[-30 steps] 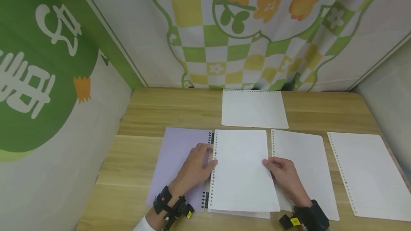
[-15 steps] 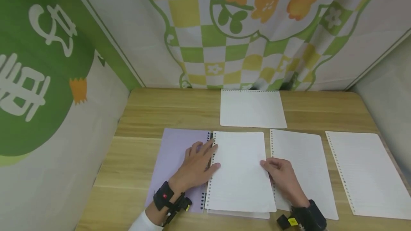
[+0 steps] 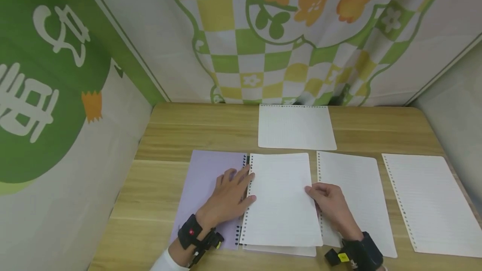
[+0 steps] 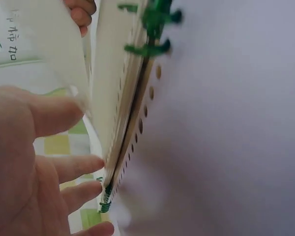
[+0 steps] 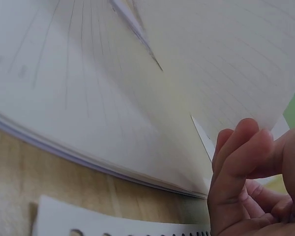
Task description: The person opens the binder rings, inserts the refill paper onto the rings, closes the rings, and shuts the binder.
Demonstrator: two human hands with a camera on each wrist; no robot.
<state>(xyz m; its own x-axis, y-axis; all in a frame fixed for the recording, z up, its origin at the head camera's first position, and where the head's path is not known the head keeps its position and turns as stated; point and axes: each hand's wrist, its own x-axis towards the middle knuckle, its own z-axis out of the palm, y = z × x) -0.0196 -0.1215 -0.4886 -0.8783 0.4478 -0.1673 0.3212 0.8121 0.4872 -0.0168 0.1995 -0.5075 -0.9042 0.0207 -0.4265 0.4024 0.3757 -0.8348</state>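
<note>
A loose white lined sheet [image 3: 280,204] with holes along its left edge lies over the right half of an open ring-bound notebook. My right hand [image 3: 333,204] pinches that sheet's right edge between thumb and fingers; in the right wrist view the sheet is lifted off the pages below. My left hand [image 3: 226,198] has its fingers spread across the binding, fingertips and thumb at the sheet's punched edge. On the left lies the notebook's purple cover [image 3: 211,170]. Green binding rings [image 4: 155,24] show in the left wrist view, beside a row of holes.
One punched sheet [image 3: 297,129] lies sideways at the back of the wooden table [image 3: 169,137]. Two more, a near sheet [image 3: 354,195] and a far sheet [image 3: 433,204], lie to the right. A patterned curtain [image 3: 252,53] hangs behind the table.
My left hand's fingers have spread and reached further over the binding onto the sheet's holed edge. The sheet has shifted slightly left, with my right hand still pinching it.
</note>
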